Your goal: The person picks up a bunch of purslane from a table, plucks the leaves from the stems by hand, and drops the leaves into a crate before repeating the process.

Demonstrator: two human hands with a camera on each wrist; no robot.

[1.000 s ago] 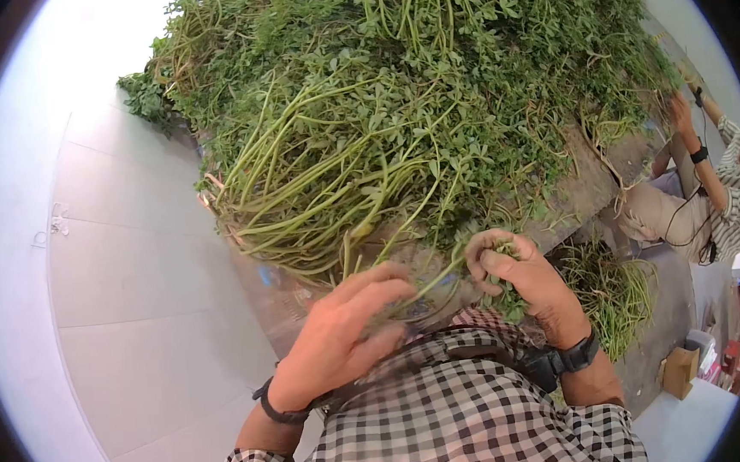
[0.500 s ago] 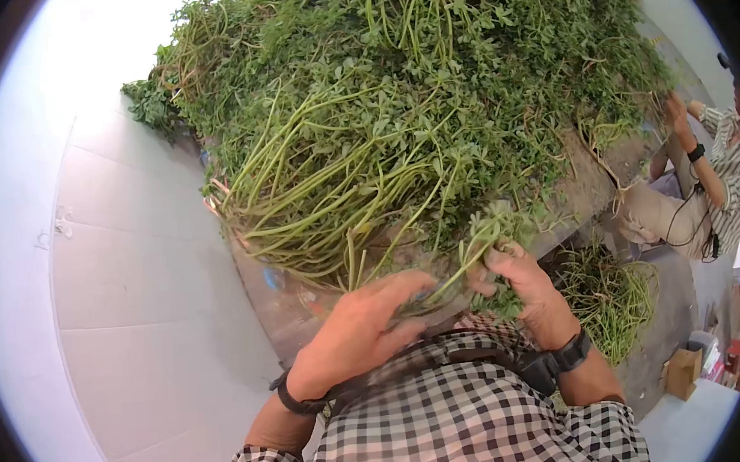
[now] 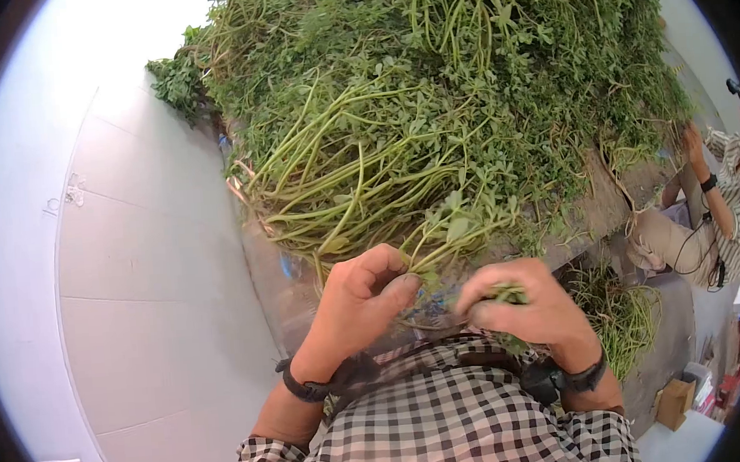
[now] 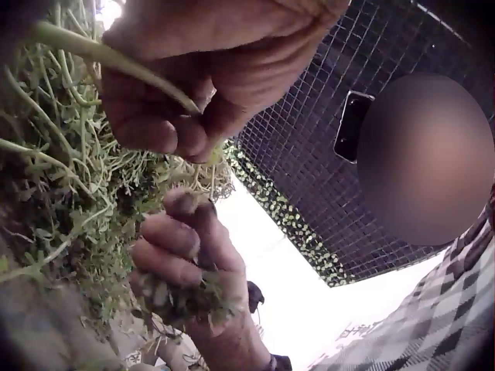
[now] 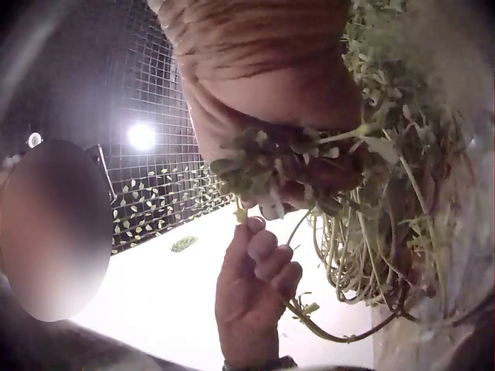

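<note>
In the head view my left hand (image 3: 349, 305) pinches a green leafy stem (image 3: 453, 247) between thumb and fingers. The left wrist view shows the stem's end (image 4: 116, 66) at the fingertips. Just to the right, my right hand (image 3: 534, 305) has its fingers curled round a small bunch of leafy tips (image 5: 271, 166), which fills the palm in the right wrist view. Beyond both hands lies a large heap of leafy greens (image 3: 508, 118), with long pale stems (image 3: 325, 208) fanned out at its near left side.
The heap lies on a worn grey tabletop (image 3: 298, 305). Another pile of stems (image 3: 621, 321) lies lower right. A person in a striped shirt (image 3: 733, 201) sits at the far right, near a cardboard box (image 3: 675, 403). A pale wall (image 3: 150, 272) runs along the left.
The left hand's fingers have closed on a stem, which has moved from by the right hand to the left one. The right hand has drawn away, keeping its bunch of leaves.
</note>
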